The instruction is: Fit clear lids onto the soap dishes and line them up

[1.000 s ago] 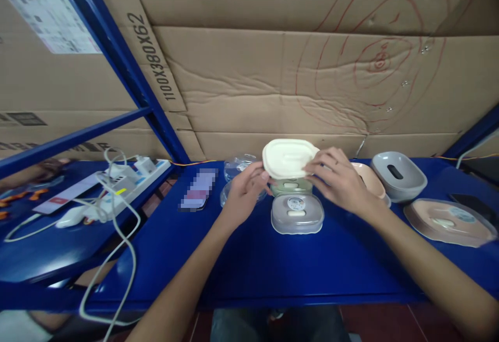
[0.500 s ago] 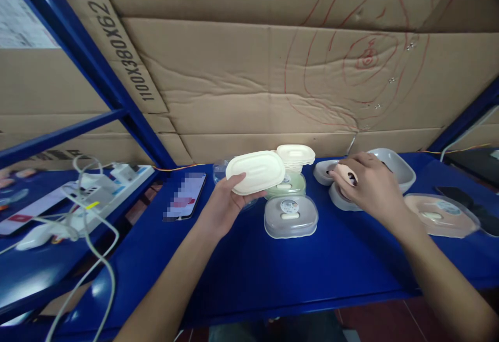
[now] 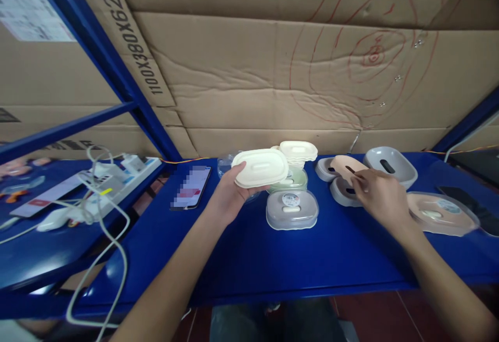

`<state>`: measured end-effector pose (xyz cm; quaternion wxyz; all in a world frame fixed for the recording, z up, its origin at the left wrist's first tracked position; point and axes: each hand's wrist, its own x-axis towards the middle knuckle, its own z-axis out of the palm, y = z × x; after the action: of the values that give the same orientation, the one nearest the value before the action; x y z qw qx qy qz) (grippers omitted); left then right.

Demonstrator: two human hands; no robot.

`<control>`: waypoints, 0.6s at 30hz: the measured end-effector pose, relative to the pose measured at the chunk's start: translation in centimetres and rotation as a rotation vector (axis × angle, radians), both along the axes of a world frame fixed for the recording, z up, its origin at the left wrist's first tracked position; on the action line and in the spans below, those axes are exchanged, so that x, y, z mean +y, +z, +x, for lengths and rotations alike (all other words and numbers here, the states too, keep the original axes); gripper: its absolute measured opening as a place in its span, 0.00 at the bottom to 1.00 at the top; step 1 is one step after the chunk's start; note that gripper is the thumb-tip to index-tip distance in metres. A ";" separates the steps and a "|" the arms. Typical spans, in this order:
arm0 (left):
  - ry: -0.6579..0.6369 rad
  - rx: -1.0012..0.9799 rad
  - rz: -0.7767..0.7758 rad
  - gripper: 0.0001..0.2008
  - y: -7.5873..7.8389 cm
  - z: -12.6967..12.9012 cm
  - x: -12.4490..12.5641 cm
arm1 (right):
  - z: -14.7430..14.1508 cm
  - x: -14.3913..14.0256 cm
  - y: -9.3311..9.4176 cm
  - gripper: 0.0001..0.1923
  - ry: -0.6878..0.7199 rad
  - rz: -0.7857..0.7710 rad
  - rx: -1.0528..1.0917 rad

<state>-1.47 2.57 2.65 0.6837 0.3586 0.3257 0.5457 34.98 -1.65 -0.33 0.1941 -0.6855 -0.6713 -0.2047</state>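
Note:
My left hand point(image 3: 230, 191) grips a cream oval lid-like piece point(image 3: 260, 168) by its left end, thumb on top. My right hand point(image 3: 384, 196) pinches the near edge of a peach oval piece with a dark slot point(image 3: 340, 163). The peach piece lies over or just above two small grey oval dishes, one at the back point(image 3: 323, 170) and one in front point(image 3: 340, 196); I cannot tell whether it touches them. Behind my right hand sits a larger grey slotted dish point(image 3: 405, 170). Right of the cream piece, a stack of cream pieces point(image 3: 298, 149) stands behind a green box point(image 3: 299, 180).
A grey box with a clear cover point(image 3: 292, 218) stands front centre, and a peach one point(image 3: 448, 222) at the right. A phone point(image 3: 193, 188) lies left, near a power strip point(image 3: 117, 186) with loose white cables point(image 3: 120, 248). Cardboard point(image 3: 234, 77) walls the back.
My right hand has moved slightly down and toward me, and the peach piece now shows flatter with its slot visible. My left hand keeps hold of the cream piece. The view has shifted slightly.

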 end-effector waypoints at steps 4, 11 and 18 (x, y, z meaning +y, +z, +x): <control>-0.048 -0.056 -0.020 0.21 0.0 -0.1 0.0 | 0.5 0.0 0.1 0.12 0.096 0.243 0.202; -0.141 -0.076 -0.022 0.23 -0.5 -0.4 0.0 | -0.2 1.5 -0.1 0.13 0.151 0.426 0.271; -0.156 -0.090 -0.045 0.22 -0.5 -0.4 0.0 | -0.8 2.1 3.2 0.14 0.190 0.790 0.198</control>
<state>-1.89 2.57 2.10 0.7459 0.3427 0.2778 0.4990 34.13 0.41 2.84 0.5240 -0.5096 -0.5794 -0.3607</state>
